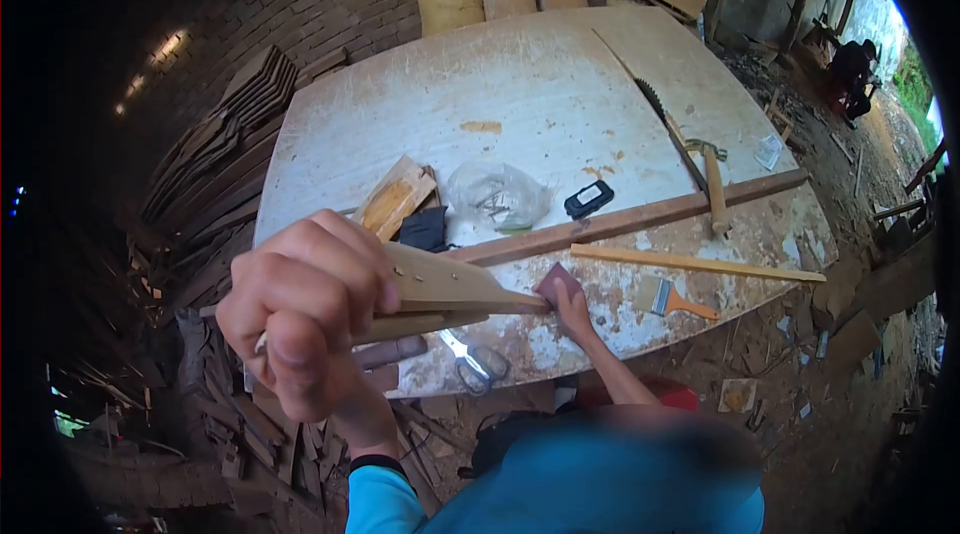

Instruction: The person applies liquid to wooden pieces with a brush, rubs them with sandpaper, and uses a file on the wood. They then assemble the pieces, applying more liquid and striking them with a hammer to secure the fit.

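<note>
My left hand (310, 304), large and close to the camera, is closed around the near end of a pale wooden piece (440, 279). This piece stretches away to the right above the table, with a few small spots on its face. At its far end my right hand (573, 312) pinches a reddish-brown sheet of sandpaper (555, 281) against or right beside the wood; exact contact is hard to see. Below the wooden piece lie scissors (477, 366) with dark handles. To the right of my right hand are a paintbrush (672, 300) and a thin wooden strip (700, 262).
On the worn table (400, 104) lie a long brown beam (620, 220), a hammer (714, 184), a handsaw (665, 119), a clear plastic bag (498, 199), a black device (589, 199) and a wooden block (400, 196). Stacked boards (215, 139) stand left. A person (852, 74) is far right.
</note>
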The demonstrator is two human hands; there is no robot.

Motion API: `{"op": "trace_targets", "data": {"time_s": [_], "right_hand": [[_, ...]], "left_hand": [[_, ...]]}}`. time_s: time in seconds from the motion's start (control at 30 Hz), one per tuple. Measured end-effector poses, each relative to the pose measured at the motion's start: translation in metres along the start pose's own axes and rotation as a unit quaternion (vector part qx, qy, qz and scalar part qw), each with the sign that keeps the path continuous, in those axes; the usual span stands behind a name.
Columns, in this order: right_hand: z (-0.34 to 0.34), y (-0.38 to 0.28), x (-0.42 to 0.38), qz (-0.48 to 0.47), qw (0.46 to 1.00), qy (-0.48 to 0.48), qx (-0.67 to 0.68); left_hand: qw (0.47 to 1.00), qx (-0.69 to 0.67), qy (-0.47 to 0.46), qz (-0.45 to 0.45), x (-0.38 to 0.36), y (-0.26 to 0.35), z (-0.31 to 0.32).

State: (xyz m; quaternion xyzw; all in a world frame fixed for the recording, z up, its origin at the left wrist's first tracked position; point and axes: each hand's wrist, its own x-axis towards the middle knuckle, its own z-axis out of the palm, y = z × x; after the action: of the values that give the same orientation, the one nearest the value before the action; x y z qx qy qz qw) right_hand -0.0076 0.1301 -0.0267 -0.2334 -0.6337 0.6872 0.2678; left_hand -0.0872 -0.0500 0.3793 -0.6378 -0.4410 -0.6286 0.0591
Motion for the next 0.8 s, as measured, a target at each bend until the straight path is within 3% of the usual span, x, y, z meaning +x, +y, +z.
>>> {"op": "trace_targets", "data": {"time_s": [0.07,0.23,0.33,0.37,0.4,0.47,0.57,0.6,0.67,0.73,0.77,0.8], "right_hand": [[0.011,-0.041,-0.004,-0.052,0.998,-0.009,-0.029],[0.005,-0.013,0.001,0.07,0.995,0.036,0.065],[0.019,-0.069,-0.016,-0.066,0.997,0.011,0.026],[0.019,-0.052,-0.015,0.044,0.995,0.059,0.068],[0.006,-0.017,-0.004,0.067,0.998,0.009,0.015],[0.003,0.033,0.01,0.121,0.989,0.062,0.056],[0.02,-0.037,-0.01,-0.046,0.997,0.049,0.035],[0.013,-0.041,-0.012,0.027,0.996,0.057,0.066],[0.001,0.023,0.006,0.115,0.988,0.085,0.057],[0.018,-0.017,-0.004,0.075,0.993,0.088,-0.018],[0.031,-0.019,-0.007,-0.088,0.988,0.124,-0.008],[0.025,-0.02,-0.004,-0.036,0.996,0.078,-0.029]], "left_hand": [[1.0,-0.013,-0.018,0.005,-0.002,-0.002,-0.005],[0.998,-0.061,-0.011,0.011,-0.021,0.001,-0.017],[0.998,-0.051,0.022,0.012,-0.028,0.001,-0.022],[0.998,-0.049,0.047,0.007,-0.033,0.003,-0.02],[0.996,-0.052,0.072,0.004,-0.037,0.006,-0.019],[0.997,-0.052,0.061,-0.009,-0.038,0.01,-0.023],[0.997,-0.065,0.037,-0.009,-0.04,0.012,-0.023],[0.997,-0.057,0.043,-0.021,-0.042,0.014,-0.022],[0.998,-0.039,0.056,-0.015,-0.041,0.014,-0.02],[0.997,-0.056,0.056,-0.004,-0.04,0.012,-0.023],[0.996,-0.063,0.06,-0.003,-0.041,0.01,-0.025],[0.995,-0.062,0.074,0.0,-0.044,0.008,-0.026]]}}
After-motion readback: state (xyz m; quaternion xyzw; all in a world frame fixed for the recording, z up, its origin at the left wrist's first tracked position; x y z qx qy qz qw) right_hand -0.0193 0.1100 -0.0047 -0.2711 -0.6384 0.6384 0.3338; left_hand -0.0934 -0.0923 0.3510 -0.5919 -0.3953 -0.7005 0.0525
